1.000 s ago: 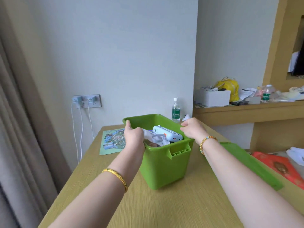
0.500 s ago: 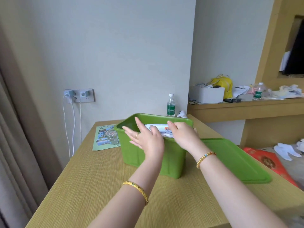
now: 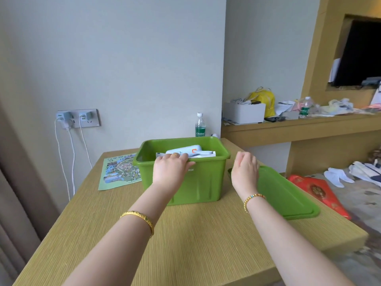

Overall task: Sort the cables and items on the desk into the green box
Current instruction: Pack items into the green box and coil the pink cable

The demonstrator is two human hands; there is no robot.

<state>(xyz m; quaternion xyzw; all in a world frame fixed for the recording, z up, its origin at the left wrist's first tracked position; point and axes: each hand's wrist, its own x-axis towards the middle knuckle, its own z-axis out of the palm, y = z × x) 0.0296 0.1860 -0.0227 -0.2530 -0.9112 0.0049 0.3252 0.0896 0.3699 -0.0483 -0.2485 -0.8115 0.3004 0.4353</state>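
The left hand (image 3: 172,172) grips the near rim of the green box (image 3: 203,182), fingers curled over the edge. The right hand (image 3: 245,171) hovers just right of the box, fingers loosely curled and holding nothing, above the near-left corner of the green lid (image 3: 288,198). The box stands mid-desk (image 3: 185,244) toward its far edge, with white items (image 3: 185,151) inside. A map leaflet (image 3: 120,174) lies by the left edge, and a water bottle (image 3: 200,125) stands at the far edge.

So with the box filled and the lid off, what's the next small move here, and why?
Probably lower the right hand onto the green lid and grasp it: that hand hovers empty over its near end, while the left hand steadies the green box by its front rim.
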